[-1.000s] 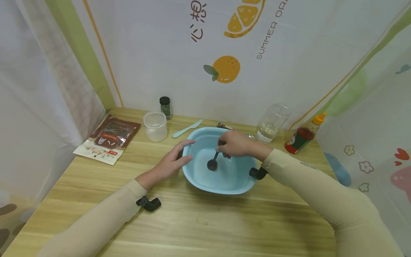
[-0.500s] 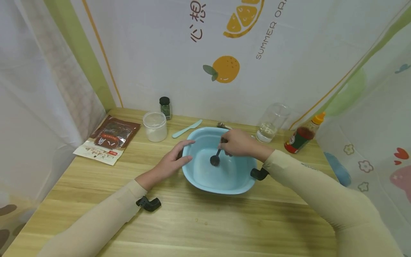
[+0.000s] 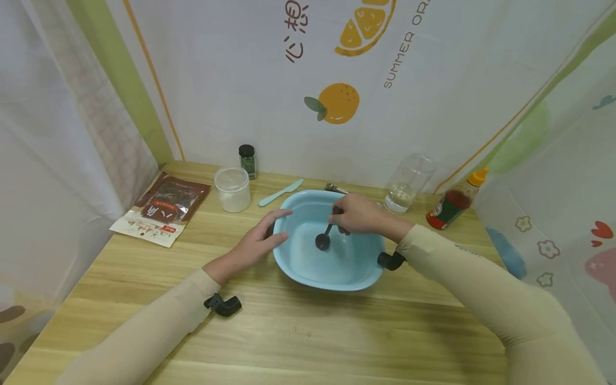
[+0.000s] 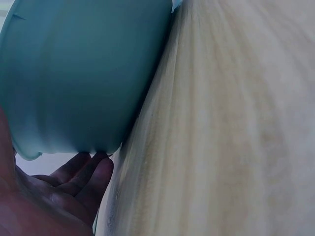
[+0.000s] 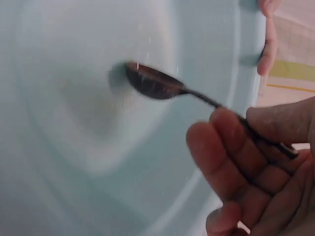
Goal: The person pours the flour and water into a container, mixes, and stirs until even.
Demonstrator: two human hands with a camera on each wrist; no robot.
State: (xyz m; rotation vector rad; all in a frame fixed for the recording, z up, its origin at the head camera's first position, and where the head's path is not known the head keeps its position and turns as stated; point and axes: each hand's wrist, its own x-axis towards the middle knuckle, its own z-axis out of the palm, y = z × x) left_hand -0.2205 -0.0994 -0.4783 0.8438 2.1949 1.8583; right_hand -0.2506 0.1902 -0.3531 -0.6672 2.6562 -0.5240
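A light blue plastic basin (image 3: 308,272) stands on the wooden table, mid-frame in the head view. My left hand (image 3: 255,243) grips its left rim, with thumb and index finger over the edge. In the left wrist view its other fingers (image 4: 86,179) lie against the basin's outer wall. Over the basin's far right part, my right hand (image 3: 358,214) pinches the handle of a small dark spoon (image 3: 323,241) between thumb and fingers. The right wrist view shows the spoon's rounded bowl (image 5: 152,82) tilted close over the pale basin floor.
Left of the basin lie a brown spice packet (image 3: 168,206), a white-filled jar (image 3: 233,190), a dark-lidded herb jar (image 3: 247,161) and a mint knife (image 3: 281,192). A metal utensil (image 3: 335,188) lies behind it. To the right stand a clear jar (image 3: 401,192) and a red sauce bottle (image 3: 452,203).
The right hand and spoon have shifted slightly right and away within the basin, then stayed nearly still over the last half second. The left hand and basin keep their place.
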